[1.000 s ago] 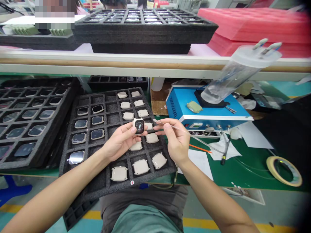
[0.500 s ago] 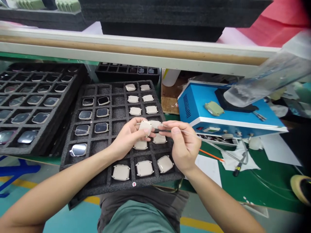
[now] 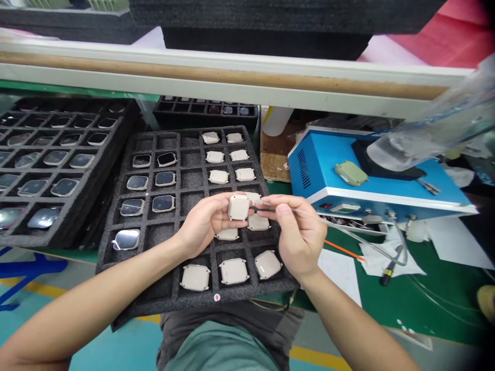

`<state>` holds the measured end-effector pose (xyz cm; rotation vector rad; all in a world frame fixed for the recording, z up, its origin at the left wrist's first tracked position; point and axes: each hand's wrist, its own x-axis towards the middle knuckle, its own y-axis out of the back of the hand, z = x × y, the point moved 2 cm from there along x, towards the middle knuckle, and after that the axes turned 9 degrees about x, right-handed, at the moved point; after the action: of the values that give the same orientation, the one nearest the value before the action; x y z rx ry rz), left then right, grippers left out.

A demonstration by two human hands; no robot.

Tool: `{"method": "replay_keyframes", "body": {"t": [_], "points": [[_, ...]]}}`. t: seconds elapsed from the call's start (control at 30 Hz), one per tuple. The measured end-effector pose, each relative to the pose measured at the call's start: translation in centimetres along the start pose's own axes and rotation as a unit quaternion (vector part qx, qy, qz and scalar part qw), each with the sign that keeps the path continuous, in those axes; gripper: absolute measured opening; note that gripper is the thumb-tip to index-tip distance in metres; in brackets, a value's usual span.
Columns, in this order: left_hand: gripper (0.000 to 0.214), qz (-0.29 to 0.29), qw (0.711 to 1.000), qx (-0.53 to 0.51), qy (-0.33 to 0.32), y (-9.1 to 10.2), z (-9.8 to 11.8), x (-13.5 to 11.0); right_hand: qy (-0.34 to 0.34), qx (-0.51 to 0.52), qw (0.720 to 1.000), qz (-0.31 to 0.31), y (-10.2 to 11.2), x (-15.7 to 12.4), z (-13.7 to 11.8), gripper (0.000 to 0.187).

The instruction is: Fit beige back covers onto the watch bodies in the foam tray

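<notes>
A cream smartwatch case (image 3: 238,207) is held up over the foam tray by my left hand (image 3: 201,222), whose fingers grip its left side and underside. My right hand (image 3: 302,238) pinches a slim tool with a dark tip (image 3: 265,208); a thin clear tube trails from it to the right. That tip points at the case's right edge; whether it touches I cannot tell. Beneath both hands, the black foam tray (image 3: 161,305) carries cream watch cases in its right columns, such as one case (image 3: 234,271) near the front. Dark-screened watches (image 3: 131,207) fill several left compartments.
To the left stands another foam tray (image 3: 23,238) of dark-screened watches. A blue machine (image 3: 320,178) with a green watch case (image 3: 351,173) on top is at the right. A white shelf edge (image 3: 216,87) crosses behind. White tissue (image 3: 377,257) and a connector (image 3: 386,276) lie right.
My left hand has turned the cream watch case more upright and moved it slightly right. The right hand keeps the tool at its edge. The whole view has shifted a little.
</notes>
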<state>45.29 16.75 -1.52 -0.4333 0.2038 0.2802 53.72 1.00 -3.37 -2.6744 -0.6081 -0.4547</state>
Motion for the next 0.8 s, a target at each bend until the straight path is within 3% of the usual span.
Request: {"method": "replay_keyframes", "body": {"t": [0.4,0.67,0.8], "points": [[0.035,-0.015,1.000,-0.004,0.003,0.19,-0.06,-0.02,0.011,-0.008,1.000,-0.008,0.09,0.00,-0.06,0.018],[0.034,0.011,1.000,-0.007,0.020,0.12,0.11,-0.06,0.041,-0.001,0.998,-0.049,0.11,-0.06,-0.14,0.016],[0.030,-0.007,0.999,-0.035,0.019,0.07,0.42,-0.04,0.053,0.000,0.997,-0.059,0.16,-0.07,-0.06,0.016]]}}
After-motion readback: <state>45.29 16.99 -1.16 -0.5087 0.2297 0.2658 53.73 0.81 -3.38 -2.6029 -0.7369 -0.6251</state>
